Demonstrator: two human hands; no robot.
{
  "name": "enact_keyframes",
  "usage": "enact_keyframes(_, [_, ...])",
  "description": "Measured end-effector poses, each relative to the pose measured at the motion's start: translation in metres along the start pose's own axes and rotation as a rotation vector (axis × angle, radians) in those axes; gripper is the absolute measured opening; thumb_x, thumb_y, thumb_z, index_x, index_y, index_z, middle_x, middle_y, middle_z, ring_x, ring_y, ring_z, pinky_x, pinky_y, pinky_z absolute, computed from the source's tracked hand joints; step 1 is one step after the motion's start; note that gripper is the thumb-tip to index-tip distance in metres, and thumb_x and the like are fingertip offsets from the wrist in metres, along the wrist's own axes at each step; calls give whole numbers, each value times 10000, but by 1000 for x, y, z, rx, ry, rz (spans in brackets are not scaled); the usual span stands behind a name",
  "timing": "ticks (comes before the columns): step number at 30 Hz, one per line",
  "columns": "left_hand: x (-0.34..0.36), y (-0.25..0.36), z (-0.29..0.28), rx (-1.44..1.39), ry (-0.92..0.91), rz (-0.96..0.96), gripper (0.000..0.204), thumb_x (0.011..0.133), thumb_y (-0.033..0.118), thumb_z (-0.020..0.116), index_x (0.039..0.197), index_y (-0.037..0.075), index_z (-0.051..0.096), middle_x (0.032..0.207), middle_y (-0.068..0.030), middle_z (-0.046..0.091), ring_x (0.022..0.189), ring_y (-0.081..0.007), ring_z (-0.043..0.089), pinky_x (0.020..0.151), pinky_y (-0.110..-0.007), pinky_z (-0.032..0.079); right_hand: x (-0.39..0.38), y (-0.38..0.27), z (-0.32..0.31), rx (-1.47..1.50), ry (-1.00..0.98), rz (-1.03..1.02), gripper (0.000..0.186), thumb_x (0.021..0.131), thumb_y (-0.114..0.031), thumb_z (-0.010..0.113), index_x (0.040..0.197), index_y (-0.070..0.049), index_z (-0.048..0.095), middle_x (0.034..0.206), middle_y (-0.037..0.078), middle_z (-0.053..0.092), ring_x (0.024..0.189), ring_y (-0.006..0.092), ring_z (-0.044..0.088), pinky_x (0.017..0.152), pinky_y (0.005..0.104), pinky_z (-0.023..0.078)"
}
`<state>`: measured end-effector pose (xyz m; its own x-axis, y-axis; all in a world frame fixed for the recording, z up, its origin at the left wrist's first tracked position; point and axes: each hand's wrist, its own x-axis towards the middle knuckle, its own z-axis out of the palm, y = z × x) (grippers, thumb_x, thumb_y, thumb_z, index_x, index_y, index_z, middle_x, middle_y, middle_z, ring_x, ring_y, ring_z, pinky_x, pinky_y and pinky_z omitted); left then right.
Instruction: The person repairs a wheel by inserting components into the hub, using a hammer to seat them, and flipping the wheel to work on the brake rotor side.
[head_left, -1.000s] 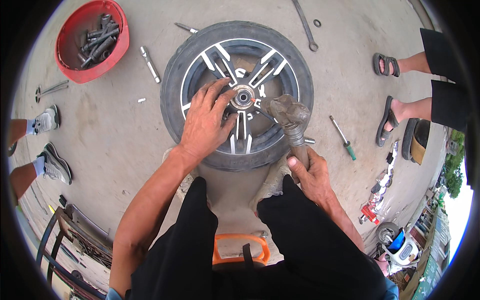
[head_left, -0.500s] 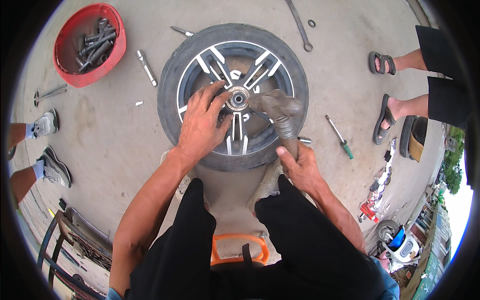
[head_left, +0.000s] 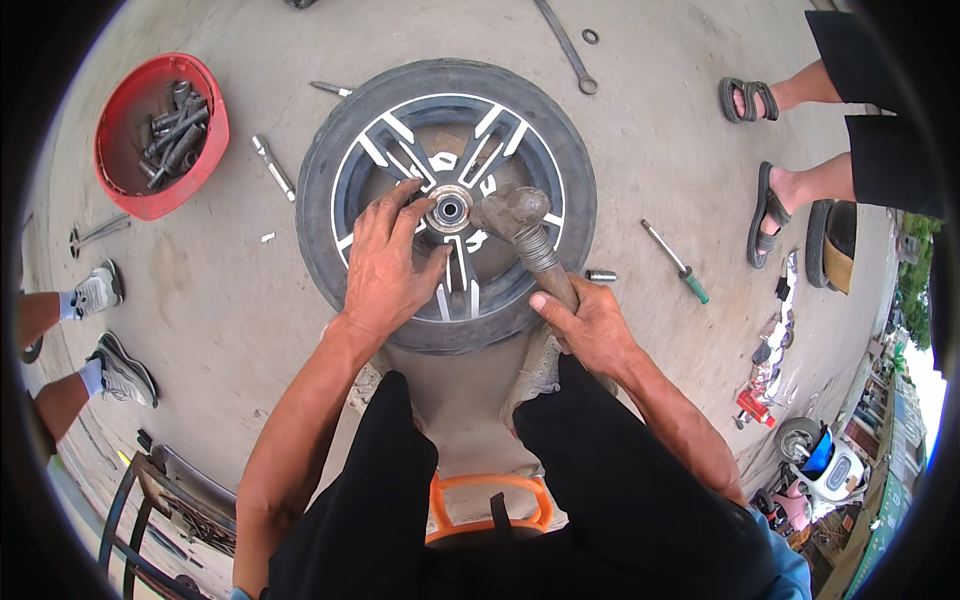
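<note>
A wheel with a black tyre (head_left: 323, 150) and a black and silver alloy rim lies flat on the ground before my feet. At its centre sits a round hub with a bearing (head_left: 450, 210). My left hand (head_left: 385, 265) rests over the rim, its fingers spread along the hub's left side. In my right hand (head_left: 595, 330) is the handle of a worn hammer (head_left: 540, 250), with wire wound below the head. The hammer head is above the rim, just right of the bearing; whether it touches the hub I cannot tell.
A red helmet-like bowl (head_left: 215, 150) of sockets stands at left, near a socket bar (head_left: 273, 167). Right of the wheel lie a green-handled screwdriver (head_left: 675, 262) and a socket (head_left: 601, 276); a long wrench (head_left: 567, 45) lies beyond. People's feet stand on both sides. An orange seat frame (head_left: 490, 480) is below me.
The whole view has shifted, so the wheel appears slightly lower and farther left. The hammer head, blurred before, now shows sharply beside the hub. My left hand stays at the hub.
</note>
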<state>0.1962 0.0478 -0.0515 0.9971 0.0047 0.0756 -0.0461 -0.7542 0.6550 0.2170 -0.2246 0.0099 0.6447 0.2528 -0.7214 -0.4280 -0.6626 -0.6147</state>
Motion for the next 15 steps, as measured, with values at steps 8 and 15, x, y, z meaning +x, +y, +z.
enact_keyframes(8, [-1,8,-25,87,-149,-64,804,734,210,889,1426,56,509,1521,-164,470,1370,-390,485,1172,-519,391,-15,-3,-12,432,26,-2,445,1027,-371,688,1218,12,564,709,29,559,538,108,533,489,288,444])
enact_keyframes(15, [-22,-4,-44,176,-299,19,1033,629,251,962,1490,39,432,1570,-192,419,1436,-424,418,1204,-522,364,-4,-3,-10,846,-110,1,407,1036,-449,651,1109,-66,533,704,35,535,450,117,507,398,263,417])
